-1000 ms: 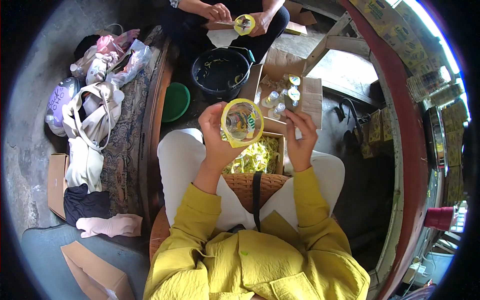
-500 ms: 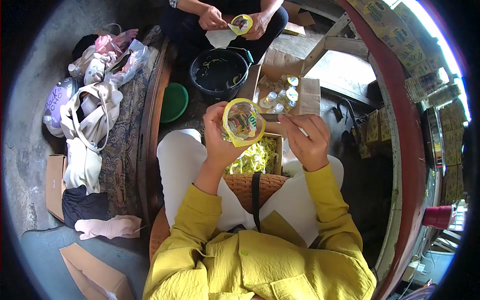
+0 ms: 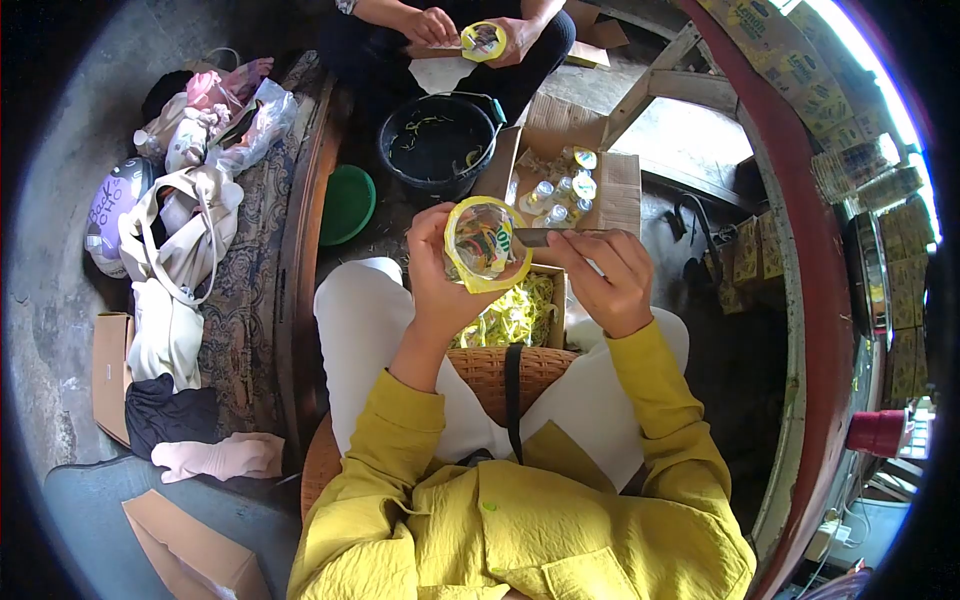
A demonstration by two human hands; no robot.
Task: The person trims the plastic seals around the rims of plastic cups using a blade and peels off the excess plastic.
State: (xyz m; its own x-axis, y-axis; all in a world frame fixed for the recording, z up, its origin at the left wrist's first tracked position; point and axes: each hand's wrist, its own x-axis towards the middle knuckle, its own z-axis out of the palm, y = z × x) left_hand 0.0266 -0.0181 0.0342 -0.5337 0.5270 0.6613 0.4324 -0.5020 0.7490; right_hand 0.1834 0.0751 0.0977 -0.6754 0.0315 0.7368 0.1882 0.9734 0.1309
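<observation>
My left hand [image 3: 437,268] grips a clear plastic cup [image 3: 487,245] with a yellow rim and a printed label, its round end facing me. Between the fingers of my right hand [image 3: 606,277] is a thin grey blade [image 3: 534,237], whose tip reaches the right edge of the cup's rim. Below the cup, a box of yellow-green strips [image 3: 513,318] sits between my knees, beyond a woven wicker surface [image 3: 484,372].
Across from me, a person's hands [image 3: 512,42] hold another yellow-rimmed cup [image 3: 483,41]. A black bucket [image 3: 436,145], a green basin [image 3: 347,204] and a cardboard box [image 3: 622,190] with several cups stand ahead. Bags [image 3: 185,225] lie at left, a red beam [image 3: 815,330] at right.
The blade in my right hand has turned sideways and its tip now meets the cup's rim. My right hand has shifted rightward and lower. The other person's cup has moved slightly left.
</observation>
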